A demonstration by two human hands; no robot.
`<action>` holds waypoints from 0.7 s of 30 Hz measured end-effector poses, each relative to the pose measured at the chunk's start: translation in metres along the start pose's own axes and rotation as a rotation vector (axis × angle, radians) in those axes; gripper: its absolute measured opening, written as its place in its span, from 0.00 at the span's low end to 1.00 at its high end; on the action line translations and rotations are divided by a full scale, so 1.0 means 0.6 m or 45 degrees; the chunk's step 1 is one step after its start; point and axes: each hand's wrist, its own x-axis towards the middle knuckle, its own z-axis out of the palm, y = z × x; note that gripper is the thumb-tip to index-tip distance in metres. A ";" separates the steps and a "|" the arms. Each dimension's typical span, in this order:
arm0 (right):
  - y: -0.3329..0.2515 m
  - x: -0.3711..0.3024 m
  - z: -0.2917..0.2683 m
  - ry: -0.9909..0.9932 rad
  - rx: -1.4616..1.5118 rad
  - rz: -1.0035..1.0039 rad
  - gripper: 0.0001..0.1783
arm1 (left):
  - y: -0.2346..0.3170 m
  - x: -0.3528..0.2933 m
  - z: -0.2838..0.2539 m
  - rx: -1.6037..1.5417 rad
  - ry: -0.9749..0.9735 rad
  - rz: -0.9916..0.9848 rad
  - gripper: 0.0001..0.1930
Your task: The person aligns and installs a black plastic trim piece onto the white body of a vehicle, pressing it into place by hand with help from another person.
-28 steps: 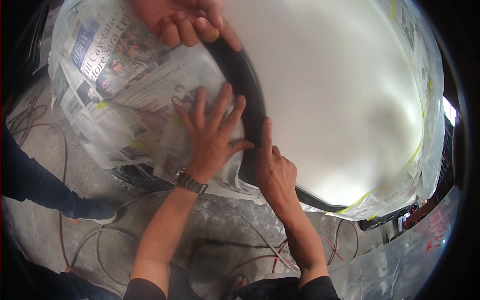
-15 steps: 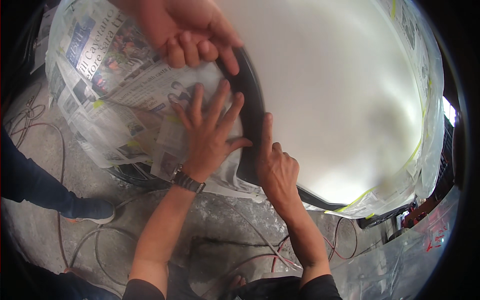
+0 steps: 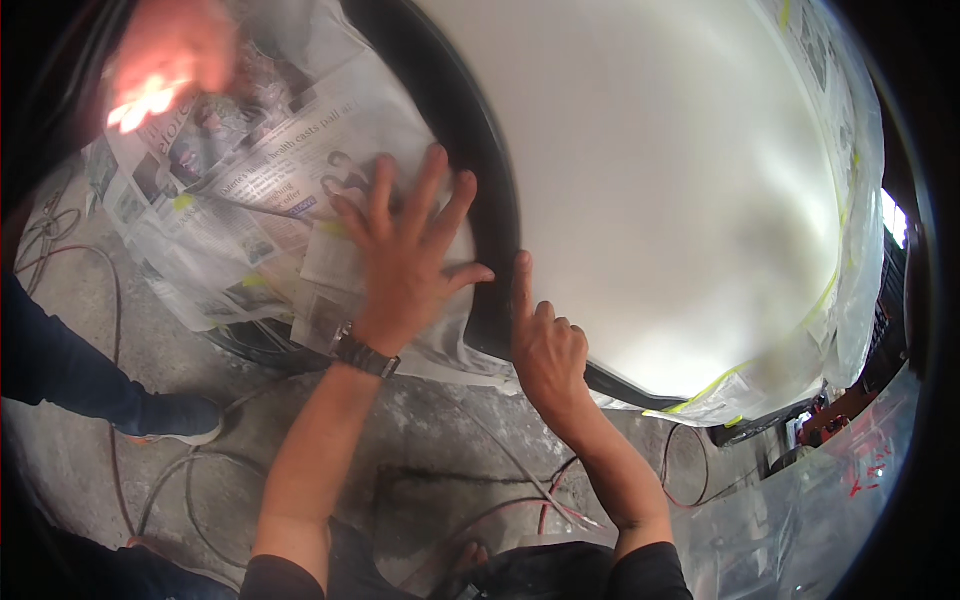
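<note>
My left hand (image 3: 405,255) lies with spread fingers on the newspaper masking (image 3: 285,200), its thumb reaching the black curved strip (image 3: 480,150). A dark watch (image 3: 365,352) is on that wrist. My right hand (image 3: 548,345) has its index finger stretched along the seam between the black strip and the smooth white body panel (image 3: 680,180); its other fingers are curled, and no object shows in it. At the upper left is another person's blurred hand (image 3: 180,60), brightly lit at the fingertips, above the newspaper.
A person's leg and dark shoe (image 3: 180,418) stand at the left. Hoses (image 3: 190,470) loop over the concrete floor (image 3: 420,440). Part of a wheel (image 3: 260,345) shows below the newspaper. Yellow-green tape (image 3: 715,393) edges the panel, and clear plastic sheeting (image 3: 800,520) lies at lower right.
The other person's hand has moved from the black strip to the upper left, uncovering the strip's top. My hands keep nearly the same places, the right index finger slightly lower along the seam.
</note>
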 end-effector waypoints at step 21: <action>-0.041 -0.100 0.030 -0.297 0.564 -0.085 0.46 | -0.005 0.000 0.005 0.041 0.088 0.074 0.55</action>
